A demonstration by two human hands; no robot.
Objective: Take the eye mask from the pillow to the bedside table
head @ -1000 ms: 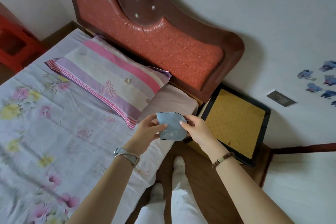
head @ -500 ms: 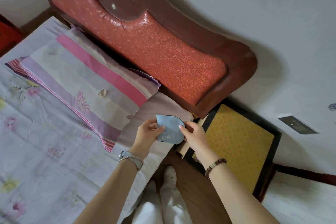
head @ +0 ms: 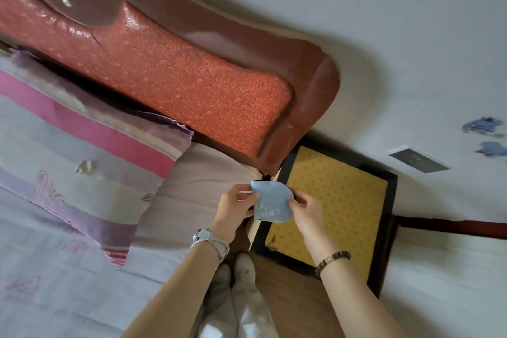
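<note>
A folded light-blue eye mask (head: 271,202) with white writing is held in the air between both hands. My left hand (head: 233,207) pinches its left edge and my right hand (head: 307,212) pinches its right edge. The mask hangs over the gap between the bed's corner and the bedside table (head: 337,200), which has a yellow patterned top in a black frame. The striped pink and purple pillow (head: 82,162) lies to the left on the bed, with nothing blue on it.
A red-brown padded headboard (head: 178,74) runs behind the pillow and ends just above the table. The floral sheet (head: 55,282) covers the bed at the left. My white-socked feet (head: 236,274) stand on the wooden floor. A wall socket (head: 418,162) sits right of the table.
The view has swung right and closer, so the bedside table fills more of the frame. Both hands have carried the mask from over the bed's corner toward the table's left edge.
</note>
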